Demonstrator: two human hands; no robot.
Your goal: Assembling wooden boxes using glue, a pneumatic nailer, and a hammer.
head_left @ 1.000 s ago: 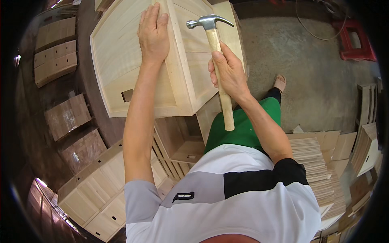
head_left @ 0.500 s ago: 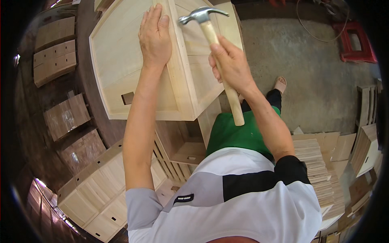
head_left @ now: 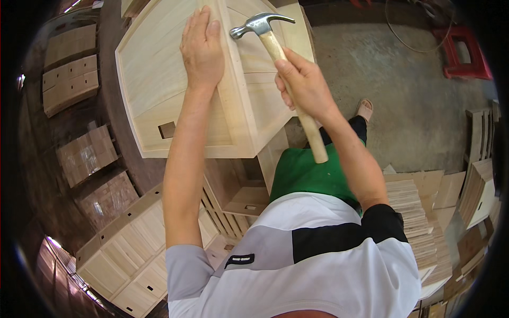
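Note:
A pale wooden cabinet (head_left: 143, 90) stands in front of me, with a raised edge strip along its near right side and a small rectangular cutout in the panel. My left hand (head_left: 202, 53) lies flat on it beside the strip, fingers stretched out. In my right hand (head_left: 305, 85) is a claw hammer (head_left: 260, 24), gripped partway up its wooden handle. The hammer's steel head is over the cabinet's edge strip, striking face to the left and claw to the right. Whether the face touches the wood I cannot tell. No nail shows.
Stacked wooden boards (head_left: 408, 212) stand at the lower right, near a leaning panel (head_left: 480, 191). A red plastic stool (head_left: 466, 55) is at the far right. Several wooden cabinets (head_left: 127, 249) line the lower left, with more wooden stacks (head_left: 71, 87) farther left. An open wooden box (head_left: 246, 199) sits under the cabinet.
The hammer's head has come down slightly toward the edge strip, and its handle end has swung a little to the right. My left hand has stayed in place.

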